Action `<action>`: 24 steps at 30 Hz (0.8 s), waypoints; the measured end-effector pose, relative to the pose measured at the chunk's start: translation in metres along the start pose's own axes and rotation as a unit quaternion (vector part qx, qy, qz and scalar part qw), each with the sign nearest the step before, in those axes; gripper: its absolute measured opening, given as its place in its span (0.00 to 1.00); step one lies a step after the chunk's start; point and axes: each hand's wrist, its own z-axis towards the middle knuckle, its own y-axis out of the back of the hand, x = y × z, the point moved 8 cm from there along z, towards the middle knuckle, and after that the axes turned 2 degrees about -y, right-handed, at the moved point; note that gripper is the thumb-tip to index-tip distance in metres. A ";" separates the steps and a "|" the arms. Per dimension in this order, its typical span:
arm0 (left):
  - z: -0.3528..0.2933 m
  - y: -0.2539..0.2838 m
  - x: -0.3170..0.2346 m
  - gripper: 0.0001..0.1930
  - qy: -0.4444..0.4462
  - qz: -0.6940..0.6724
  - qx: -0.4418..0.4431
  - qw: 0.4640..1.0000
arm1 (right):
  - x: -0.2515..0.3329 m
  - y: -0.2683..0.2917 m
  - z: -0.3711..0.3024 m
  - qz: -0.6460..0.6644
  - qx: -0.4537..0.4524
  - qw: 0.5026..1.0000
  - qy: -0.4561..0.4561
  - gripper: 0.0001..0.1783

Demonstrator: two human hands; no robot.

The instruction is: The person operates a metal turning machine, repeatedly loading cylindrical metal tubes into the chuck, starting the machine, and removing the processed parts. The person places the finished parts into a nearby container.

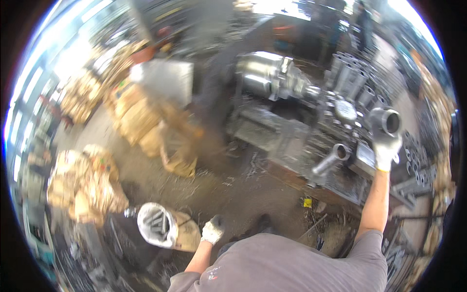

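Observation:
Out to the right, my right hand (386,148), in a white glove with grey fingers, is closed around a short metal tube (391,121) whose round open end shows. It is beside a machine's tool block (345,111). A longer metal tube (331,159) lies on the machine bed just left of that hand. My left hand (213,229), gloved alike, hangs low near my body, close to a sack (188,233). Its fingers are blurred, and nothing can be made out in them. Beside it is a white-rimmed container (142,221) with several metal pieces inside.
A lathe with a shiny cylindrical chuck (260,75) stands ahead. Upright metal tubes (348,78) are grouped behind the tool block, and more tubes (414,163) are stacked at right. Tan sacks (138,117) and another sack pile (85,185) sit on the floor at left.

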 end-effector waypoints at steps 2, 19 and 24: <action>-0.036 0.011 0.026 0.18 0.037 -0.003 -0.035 0.999 | 0.085 -0.014 0.010 0.137 0.052 0.986 0.077 0.15; -0.569 -0.132 0.309 0.22 0.569 -0.365 -0.503 0.538 | 0.725 0.066 -0.601 0.516 0.722 0.192 0.420 0.19; -0.617 -0.360 0.251 0.22 0.383 -0.591 -0.704 -0.095 | 0.825 0.176 -0.687 0.530 0.670 0.069 0.516 0.27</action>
